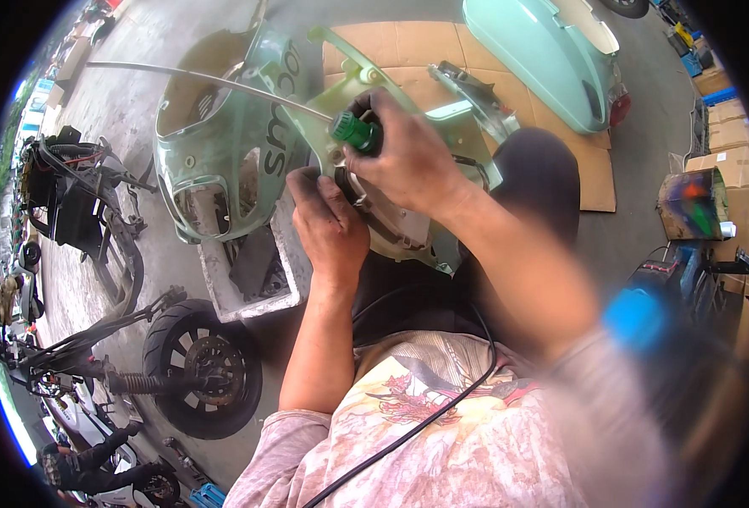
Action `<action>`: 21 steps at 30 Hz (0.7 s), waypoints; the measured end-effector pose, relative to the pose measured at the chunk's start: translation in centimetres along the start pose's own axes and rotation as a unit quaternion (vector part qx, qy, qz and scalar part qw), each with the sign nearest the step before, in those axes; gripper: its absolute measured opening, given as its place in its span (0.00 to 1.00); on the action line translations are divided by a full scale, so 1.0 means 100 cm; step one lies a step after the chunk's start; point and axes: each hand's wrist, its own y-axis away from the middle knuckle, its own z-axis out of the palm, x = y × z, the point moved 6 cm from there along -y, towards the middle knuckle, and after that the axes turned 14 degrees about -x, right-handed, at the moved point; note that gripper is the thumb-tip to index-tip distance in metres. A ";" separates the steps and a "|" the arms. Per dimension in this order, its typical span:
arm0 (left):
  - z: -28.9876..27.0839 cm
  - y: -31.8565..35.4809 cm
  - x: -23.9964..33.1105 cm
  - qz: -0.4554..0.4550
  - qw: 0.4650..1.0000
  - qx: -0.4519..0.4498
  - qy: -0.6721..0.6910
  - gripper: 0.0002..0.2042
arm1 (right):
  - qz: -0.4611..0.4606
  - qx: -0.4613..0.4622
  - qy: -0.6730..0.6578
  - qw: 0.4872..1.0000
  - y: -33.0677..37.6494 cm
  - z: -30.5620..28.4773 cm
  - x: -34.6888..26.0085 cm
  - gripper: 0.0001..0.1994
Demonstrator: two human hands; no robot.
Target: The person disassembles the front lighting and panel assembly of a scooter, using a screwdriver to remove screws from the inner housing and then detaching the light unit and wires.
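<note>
My right hand (417,157) is closed round the green handle of a screwdriver (355,131). Its long thin metal shaft reaches out to the left, clear of the part in my lap. Just below the handle, my left hand (334,233) has its fingers bent against the edge of a pale green plastic panel (357,72), holding it. A dark curved piece (383,224) sits within that panel, beside my left fingertips. The panel rests over my thighs, partly covered by both hands. To its left stands a large pale green scooter body shell (256,182) with dark lettering.
Flattened cardboard (599,173) lies ahead, bearing a green side cover (544,59) and a grey bracket (476,97). At left are a white foam box (222,292), a wheel (201,368) and a stripped scooter frame (121,262). Cartons (730,152) stand at right.
</note>
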 end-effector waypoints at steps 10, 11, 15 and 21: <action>-0.010 0.004 -0.012 -0.067 0.997 0.022 0.031 0.08 | 0.067 0.155 0.012 0.986 0.062 -0.085 -0.019 0.16; -0.008 0.005 -0.014 -0.086 0.995 0.021 0.048 0.08 | 0.079 0.170 -0.040 0.981 0.074 -0.099 -0.012 0.17; -0.012 0.005 -0.018 -0.076 0.996 0.042 0.038 0.08 | 0.210 0.183 0.067 0.958 0.113 -0.123 0.029 0.20; -0.007 -0.002 -0.070 -0.103 0.985 0.041 0.131 0.09 | 0.246 0.126 0.013 0.961 0.126 -0.104 0.060 0.19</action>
